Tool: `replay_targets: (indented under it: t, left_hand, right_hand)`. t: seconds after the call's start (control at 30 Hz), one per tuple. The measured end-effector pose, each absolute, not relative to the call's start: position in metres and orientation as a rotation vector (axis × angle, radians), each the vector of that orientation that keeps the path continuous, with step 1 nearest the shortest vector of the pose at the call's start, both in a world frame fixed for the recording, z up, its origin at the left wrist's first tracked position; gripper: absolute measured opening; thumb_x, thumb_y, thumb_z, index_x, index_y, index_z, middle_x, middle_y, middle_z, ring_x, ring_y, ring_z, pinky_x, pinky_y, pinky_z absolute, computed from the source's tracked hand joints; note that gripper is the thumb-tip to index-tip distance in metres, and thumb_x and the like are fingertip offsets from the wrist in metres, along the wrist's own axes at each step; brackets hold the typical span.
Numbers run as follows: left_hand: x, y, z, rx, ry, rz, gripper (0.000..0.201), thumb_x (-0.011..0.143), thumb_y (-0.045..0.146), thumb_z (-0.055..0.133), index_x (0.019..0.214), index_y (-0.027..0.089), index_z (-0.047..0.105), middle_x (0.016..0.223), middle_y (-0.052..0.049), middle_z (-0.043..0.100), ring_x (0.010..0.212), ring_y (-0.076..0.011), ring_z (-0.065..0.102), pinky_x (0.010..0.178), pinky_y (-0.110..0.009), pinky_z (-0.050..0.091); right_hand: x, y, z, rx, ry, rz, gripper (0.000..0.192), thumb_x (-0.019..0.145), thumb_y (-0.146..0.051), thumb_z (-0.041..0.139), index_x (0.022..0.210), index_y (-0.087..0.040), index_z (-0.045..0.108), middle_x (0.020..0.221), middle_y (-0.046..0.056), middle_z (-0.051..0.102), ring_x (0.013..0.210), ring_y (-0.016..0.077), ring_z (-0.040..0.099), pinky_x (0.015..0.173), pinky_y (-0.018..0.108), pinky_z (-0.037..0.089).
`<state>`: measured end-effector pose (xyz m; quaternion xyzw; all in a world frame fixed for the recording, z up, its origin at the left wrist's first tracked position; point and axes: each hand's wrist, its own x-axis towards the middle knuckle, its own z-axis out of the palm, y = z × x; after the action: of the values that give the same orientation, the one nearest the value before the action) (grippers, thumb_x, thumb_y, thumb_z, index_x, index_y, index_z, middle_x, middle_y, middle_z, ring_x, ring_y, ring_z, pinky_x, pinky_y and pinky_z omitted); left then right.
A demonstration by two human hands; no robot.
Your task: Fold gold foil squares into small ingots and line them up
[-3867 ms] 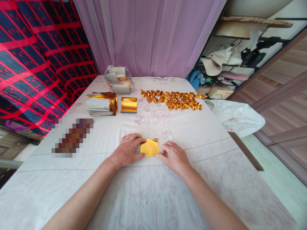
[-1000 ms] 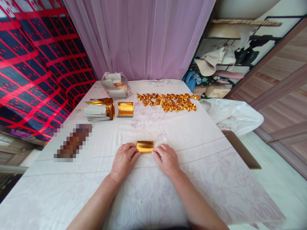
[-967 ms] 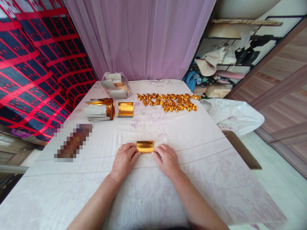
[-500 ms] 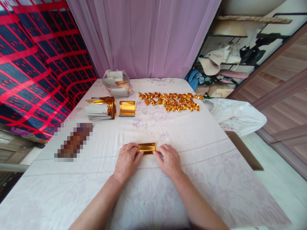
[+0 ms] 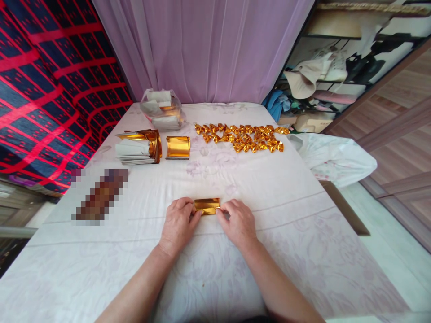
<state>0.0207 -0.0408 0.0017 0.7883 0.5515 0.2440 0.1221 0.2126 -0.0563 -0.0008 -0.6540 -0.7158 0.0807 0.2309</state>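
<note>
"Holding what?"
"Pinching a folded gold sheet (image 5: pixel 207 205) at both ends with left hand (image 5: pixel 178 223) and right hand (image 5: pixel 238 222), on the floral tablecloth (image 5: pixel 205 260)."
"Risking what?"
"Possibly creasing crookedly from pulling unevenly, or springing open from pinching loosely."

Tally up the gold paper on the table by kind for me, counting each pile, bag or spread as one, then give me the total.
Partly folded gold sheet: 1
Small gold pile: 1
Large layered bundle: 1
Clear bag of papers: 1
Spread of folded gold pieces: 1 (pieces too crowded to count)
Total: 5
</note>
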Motion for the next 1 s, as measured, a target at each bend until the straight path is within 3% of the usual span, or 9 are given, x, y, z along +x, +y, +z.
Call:
replay_targets:
  t: [1.0]
  left_hand:
    - [0.0217,-0.0406,0.0005,2.311,1.654,0.711,0.019,0.085,0.027,0.063,0.068,0.019,0.057,0.095,-0.006,0.062,0.091,-0.0233,0.057,0.085,-0.04,0.047]
  right_hand:
    - [0.2097,-0.0567,-0.0055,-1.803,-1.97,0.058,0.013,0.081,-0.024,0.064,0.069,-0.021,0.061,0.072,0.001,0.062,0.072,0.0163,0.054,0.067,0.028,0.031]
